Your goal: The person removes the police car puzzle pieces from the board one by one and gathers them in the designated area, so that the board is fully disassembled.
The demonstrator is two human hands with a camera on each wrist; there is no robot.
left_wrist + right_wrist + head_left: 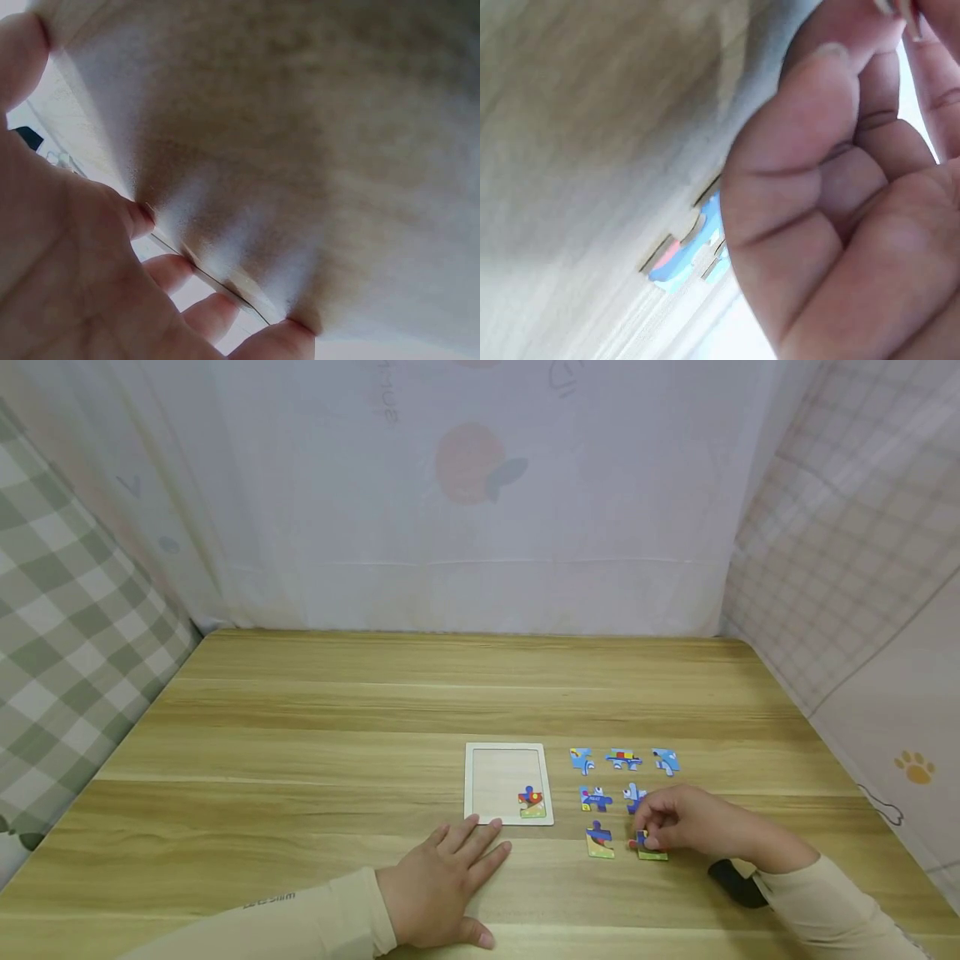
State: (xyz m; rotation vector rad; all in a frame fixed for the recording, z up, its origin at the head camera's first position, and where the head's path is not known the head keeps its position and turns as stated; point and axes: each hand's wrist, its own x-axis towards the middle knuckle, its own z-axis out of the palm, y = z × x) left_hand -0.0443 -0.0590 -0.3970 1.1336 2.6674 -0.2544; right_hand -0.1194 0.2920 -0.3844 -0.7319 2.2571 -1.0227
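Observation:
My right hand (686, 822) pinches a jigsaw piece (654, 856) with blue, red and green on it, low over the table. In the right wrist view, curled fingers (780, 172) hide most of that piece. My left hand (446, 881) lies with its fingers spread on the table, fingertips at the front edge of a pale puzzle tray (469, 785). One red, blue and green jigsaw piece (533, 810) sits in the tray's lower right corner. Between tray and right hand lie a yellow and blue piece (598, 843) and a blue piece with an eye (592, 799).
Behind these, a row holds a light blue piece (581, 760), a multicoloured piece (624, 758) and another light blue piece (666, 761). A blue and white piece (633, 795) is partly behind the right hand. The wooden table (300, 735) ends at hanging cloths.

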